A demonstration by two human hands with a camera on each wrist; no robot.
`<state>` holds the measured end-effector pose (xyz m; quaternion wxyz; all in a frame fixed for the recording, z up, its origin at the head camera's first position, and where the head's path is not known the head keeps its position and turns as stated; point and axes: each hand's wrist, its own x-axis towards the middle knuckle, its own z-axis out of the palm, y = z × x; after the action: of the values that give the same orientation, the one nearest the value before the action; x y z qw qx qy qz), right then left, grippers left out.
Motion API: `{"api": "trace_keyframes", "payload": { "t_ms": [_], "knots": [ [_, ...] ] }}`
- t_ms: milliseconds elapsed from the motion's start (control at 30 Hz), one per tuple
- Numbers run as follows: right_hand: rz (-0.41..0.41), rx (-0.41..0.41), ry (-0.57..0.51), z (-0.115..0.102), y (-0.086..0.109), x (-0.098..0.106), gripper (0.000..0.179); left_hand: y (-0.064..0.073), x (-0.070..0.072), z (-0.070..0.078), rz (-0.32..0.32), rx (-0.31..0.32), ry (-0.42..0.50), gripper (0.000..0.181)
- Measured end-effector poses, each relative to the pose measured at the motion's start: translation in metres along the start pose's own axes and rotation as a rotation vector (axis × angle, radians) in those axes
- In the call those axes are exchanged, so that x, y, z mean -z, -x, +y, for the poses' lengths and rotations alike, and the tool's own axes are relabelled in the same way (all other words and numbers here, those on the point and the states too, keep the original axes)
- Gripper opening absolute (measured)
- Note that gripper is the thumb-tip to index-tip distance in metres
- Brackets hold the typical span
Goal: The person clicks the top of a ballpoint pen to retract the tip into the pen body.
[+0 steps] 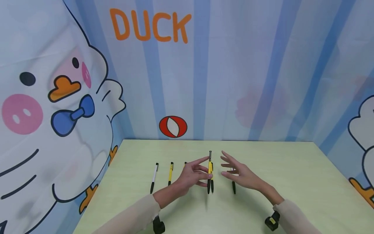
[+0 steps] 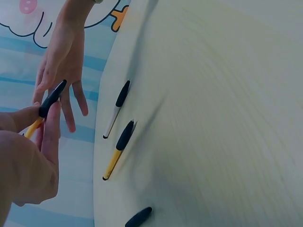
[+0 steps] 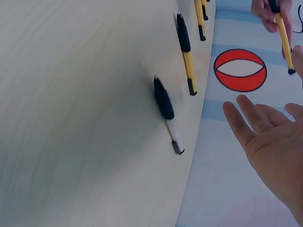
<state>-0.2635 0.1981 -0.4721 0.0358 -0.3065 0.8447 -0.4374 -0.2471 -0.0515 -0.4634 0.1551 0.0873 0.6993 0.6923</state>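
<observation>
My left hand pinches a yellow pen with a black grip between thumb and fingers, above the table. In the head view this pen stands nearly upright, black grip downward. My right hand is to its right with fingers spread, apart from the pen and holding nothing. Below the right hand lies a white pen with a black grip, partly hidden by that hand in the head view. Another yellow pen lies beside it on the table, mostly behind the held pen in the head view.
Left of my left hand, a white pen and a yellow pen lie on the pale table. One more pen end shows behind the left hand. A printed curtain stands along the table's back edge.
</observation>
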Motion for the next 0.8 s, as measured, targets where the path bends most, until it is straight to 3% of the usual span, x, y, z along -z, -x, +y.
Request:
{"api": "trace_keyframes", "payload": {
  "t_ms": [133,500,800],
  "knots": [
    [0.018,-0.004,0.034,0.009,0.008,0.008,0.071,0.002,0.007,0.001,0.028,0.009,-0.02,0.07],
    [0.04,0.0,0.036,0.021,0.029,0.024,0.063,0.005,0.026,0.0,0.025,0.02,-0.047,0.069],
    [0.032,-0.021,-0.001,0.031,0.042,0.027,0.06,0.004,0.035,-0.001,0.108,0.032,-0.088,0.07]
  ]
}}
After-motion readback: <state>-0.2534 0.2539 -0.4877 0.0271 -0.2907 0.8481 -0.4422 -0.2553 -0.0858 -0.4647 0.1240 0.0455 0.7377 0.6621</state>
